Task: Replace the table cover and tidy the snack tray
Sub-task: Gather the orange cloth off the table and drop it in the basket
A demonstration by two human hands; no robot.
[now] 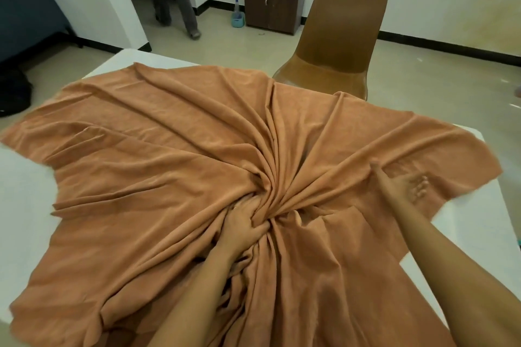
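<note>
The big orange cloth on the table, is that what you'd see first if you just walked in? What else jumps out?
Yes, the orange cloth grabs the eye first: it is spread over the white table, with folds swirling toward the middle. There the left hand clutches a bunch of it, while the right hand, blurred, lies open on the cloth to the right. Behind the table stands a brown chair.

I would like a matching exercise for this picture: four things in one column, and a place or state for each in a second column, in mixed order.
Things:
1. left hand
2. right hand
3. chair
4. cabinet

Places or states:
A. against the far wall
B. clenched on gathered orange cloth
C. open, palm up, above the cloth
D. behind the white table, empty

Pairs: 1-B, 2-C, 3-D, 4-A
</note>
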